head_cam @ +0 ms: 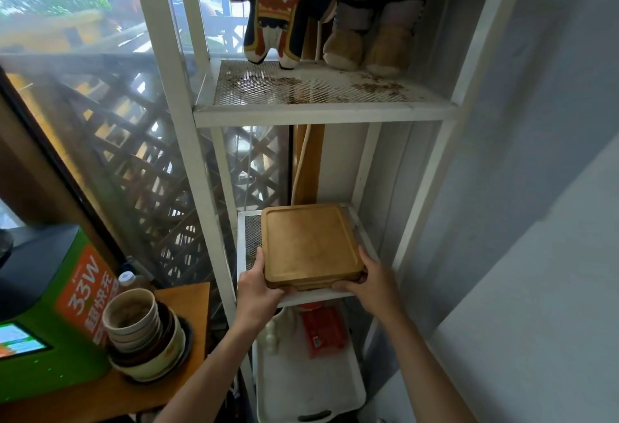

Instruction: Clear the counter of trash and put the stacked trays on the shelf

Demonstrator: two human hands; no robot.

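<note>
A stack of square wooden trays (310, 245) rests on the middle mesh shelf (252, 238) of a white metal rack. My left hand (258, 283) grips the stack's near left corner, thumb on the top tray's edge. My right hand (370, 280) holds the near right corner, fingers under the front edge. The near edge of the stack reaches the shelf's front rail. Only the top tray's face shows; the trays beneath it are mostly hidden.
Two plush toys (284, 10) stand on the dirty upper shelf (321, 111). A white tray (308, 385) with a red packet (323, 329) lies below. Left, a wooden counter (187, 305) carries stacked bowls (140, 332), a bottle (126, 279) and a green machine (50, 315). A grey wall stands right.
</note>
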